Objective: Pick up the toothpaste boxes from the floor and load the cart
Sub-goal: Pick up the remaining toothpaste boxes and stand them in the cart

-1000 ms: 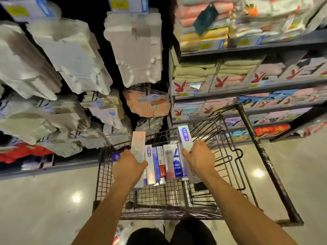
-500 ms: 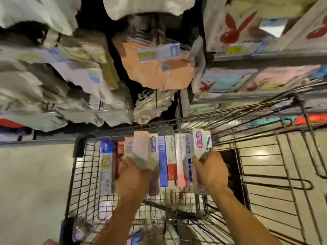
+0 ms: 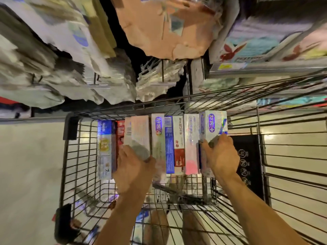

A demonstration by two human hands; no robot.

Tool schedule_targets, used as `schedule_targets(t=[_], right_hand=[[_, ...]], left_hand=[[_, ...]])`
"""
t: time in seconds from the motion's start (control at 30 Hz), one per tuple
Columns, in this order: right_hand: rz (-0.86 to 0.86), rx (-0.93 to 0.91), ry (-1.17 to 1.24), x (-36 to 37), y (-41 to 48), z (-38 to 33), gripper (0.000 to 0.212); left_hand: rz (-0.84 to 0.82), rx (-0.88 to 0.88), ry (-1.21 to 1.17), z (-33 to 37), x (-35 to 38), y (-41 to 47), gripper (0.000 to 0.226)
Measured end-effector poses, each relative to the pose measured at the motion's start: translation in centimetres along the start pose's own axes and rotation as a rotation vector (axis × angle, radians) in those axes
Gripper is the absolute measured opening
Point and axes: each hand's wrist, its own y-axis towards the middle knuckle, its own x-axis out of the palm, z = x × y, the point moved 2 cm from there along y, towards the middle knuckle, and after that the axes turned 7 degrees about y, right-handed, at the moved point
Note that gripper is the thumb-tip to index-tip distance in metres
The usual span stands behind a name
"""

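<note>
Glossy pale floor (image 3: 26,165) reflects lights beside shelves (image 3: 265,68) packed with goods.

Left hand (image 3: 132,167), right hand (image 3: 221,156) and both forearms are bare.

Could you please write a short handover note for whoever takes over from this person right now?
Left hand: grips a pale box towards the left of the row of toothpaste boxes.
Right hand: grips the silver box at the row's right end.
Where: the row is side by side within the cart, near its far wall. A blue box and a red box are left of the left hand.
Done: this batch is in the basket; I cannot tell whether it rests on the bottom.
Left: let go, then check the floor. Blurred items show through the wire below.
</note>
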Motion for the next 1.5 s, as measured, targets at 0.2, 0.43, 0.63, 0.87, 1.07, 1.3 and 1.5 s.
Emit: schedule_targets(t=[0.2, 0.43, 0.63, 0.87, 1.07, 1.3, 1.5], right_hand=[[-0.011, -0.009, 0.014, 0.4, 0.3, 0.5, 0.053], [-0.106, -0.039, -0.01, -1.4, -0.7, 0.4, 0.052], [-0.123, -0.167, -0.088, -8.4, -2.6, -2.4, 0.044], [-0.056, -0.444, -0.231, -21.1, -6.2, -8.2, 0.045], [0.072, -0.762, -0.338, -30.4, -11.3, -14.0, 0.052], [0.109, -1.105, -0.343, -33.5, -20.1, -22.2, 0.06], [-0.004, -1.396, -0.382, -28.8, -31.9, -28.0, 0.05]], left_hand=[[-0.027, 0.025, 0.051, 1.0, 0.7, 0.7, 0.067], [-0.019, 0.098, 0.024, 2.1, -1.5, 0.3, 0.057], [0.075, 0.228, 0.148, 5.2, -8.8, -3.7, 0.048], [0.162, 0.42, 0.327, 9.9, -19.6, -8.6, 0.048], [0.291, 0.415, 0.34, 9.4, -29.1, -13.0, 0.047], [0.396, 0.229, 0.313, 0.3, -36.8, -17.5, 0.056], [0.448, -0.024, 0.245, -13.2, -38.5, -23.8, 0.055]])
